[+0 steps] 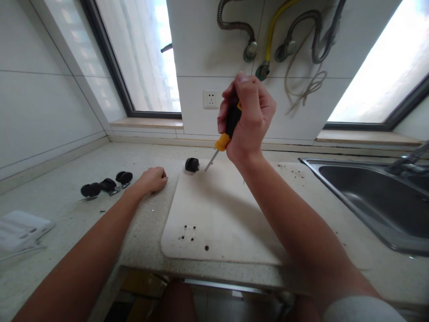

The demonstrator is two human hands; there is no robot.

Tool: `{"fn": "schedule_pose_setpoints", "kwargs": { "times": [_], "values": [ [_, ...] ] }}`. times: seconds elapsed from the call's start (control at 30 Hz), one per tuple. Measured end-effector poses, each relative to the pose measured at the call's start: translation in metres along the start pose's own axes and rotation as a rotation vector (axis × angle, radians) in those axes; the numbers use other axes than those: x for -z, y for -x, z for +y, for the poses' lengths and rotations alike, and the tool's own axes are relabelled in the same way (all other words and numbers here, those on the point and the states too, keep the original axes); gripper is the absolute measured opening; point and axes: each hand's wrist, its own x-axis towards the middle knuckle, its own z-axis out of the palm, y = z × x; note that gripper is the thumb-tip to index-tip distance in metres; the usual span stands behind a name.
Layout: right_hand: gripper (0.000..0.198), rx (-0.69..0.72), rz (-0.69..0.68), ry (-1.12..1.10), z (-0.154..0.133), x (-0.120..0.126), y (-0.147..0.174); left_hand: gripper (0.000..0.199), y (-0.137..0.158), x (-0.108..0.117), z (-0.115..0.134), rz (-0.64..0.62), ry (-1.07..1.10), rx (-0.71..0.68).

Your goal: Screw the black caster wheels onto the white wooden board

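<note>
Presently, head view: a kitchen counter [142, 235], a white board [228, 214] lying on it, and a person's two bare hands over the far half.
Right hand [248, 117]: raised above the far side of the board, fingers wrapped tightly around the black-and-yellow handle of a screwdriver [222, 142].
Screwdriver: tilted, its shaft slanting down to the left; the tip is just right of the black caster, and I cannot tell if it touches the board.
Black caster [191, 165]: at the board's far left corner.
Left hand [154, 180]: on the counter just left of the board, fingers curled inward; whether they hold anything I cannot tell.
Loose casters [107, 185]: three, grouped on the counter left of the left hand.
Near left corner of board: a cluster of small dark holes [188, 233], with a larger hole [207, 247] to its right.
Left edge: a white plastic object [23, 229].
Right side: a metal sink [355, 193].
Far wall: a socket [211, 99] and a yellow hose [272, 29].
</note>
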Motion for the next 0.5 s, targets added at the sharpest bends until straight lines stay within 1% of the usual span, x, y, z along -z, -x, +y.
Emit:
{"fn": "schedule_pose_setpoints", "kwargs": {
  "times": [0.1,0.2,0.27,0.33,0.4,0.5],
  "values": [
    [0.059,-0.01,0.008,0.0,0.0,0.0,0.0,0.015,0.0,0.009,0.001,0.075,0.037,0.014],
    [0.058,-0.018,0.023,-0.008,0.0,0.0,0.0,0.018,0.003,0.02,0.003,0.162,0.076,0.021],
    [0.057,-0.001,0.043,-0.038,0.001,0.0,0.0,0.021,0.008,0.029,0.008,0.23,0.196,0.001],
    [0.056,0.038,0.074,-0.093,0.0,0.0,-0.002,0.023,0.015,0.039,0.018,0.293,0.465,-0.064],
    [0.055,0.067,0.127,-0.144,-0.003,0.001,-0.005,0.026,0.024,0.047,0.033,0.312,0.803,-0.158],
    [0.056,0.062,0.24,-0.19,-0.014,0.001,-0.011,0.034,0.039,0.053,0.06,0.229,1.182,-0.265]
  ]
}}
